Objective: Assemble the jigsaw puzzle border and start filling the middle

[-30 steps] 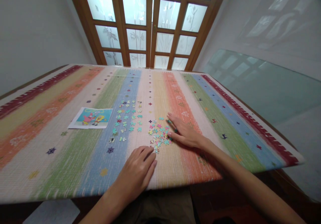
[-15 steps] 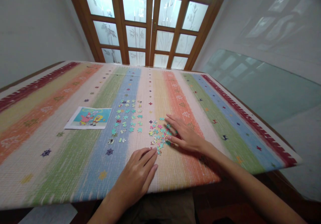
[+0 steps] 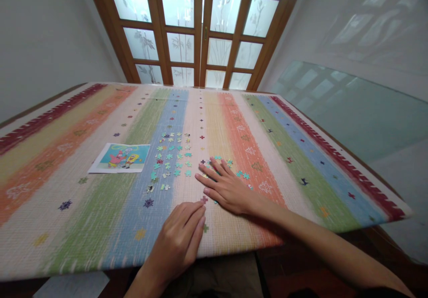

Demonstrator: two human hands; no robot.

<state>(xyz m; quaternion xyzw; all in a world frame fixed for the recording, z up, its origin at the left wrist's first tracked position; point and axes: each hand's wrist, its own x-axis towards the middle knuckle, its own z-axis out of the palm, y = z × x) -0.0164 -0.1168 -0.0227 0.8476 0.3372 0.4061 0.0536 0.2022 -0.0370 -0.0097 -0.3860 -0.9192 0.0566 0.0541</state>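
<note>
My right hand point(image 3: 230, 191) lies flat and spread over a pile of small jigsaw pieces point(image 3: 245, 175), its palm and fingers hiding most of them. A few turquoise pieces show past the fingertips and to the right of the hand. Nearer the table's front edge, my left hand point(image 3: 183, 231) rests on the cloth with bent fingers pressed together; no piece shows in it. Left of the pile, several puzzle pieces point(image 3: 170, 156) lie apart in rough rows and columns, mostly turquoise, yellow and pale green.
A printed cartoon picture point(image 3: 121, 159) lies left of the rows. The striped tablecloth point(image 3: 110, 213) covers the table to its front edge. Beyond the table stand wood-framed glass doors point(image 3: 180, 48), and a glass panel point(image 3: 351, 102) leans along the right wall.
My right hand has moved left and spread across the pile, covering pieces that showed before. Some pieces now lie to its right. My left hand has drawn slightly back, its fingers closer together.
</note>
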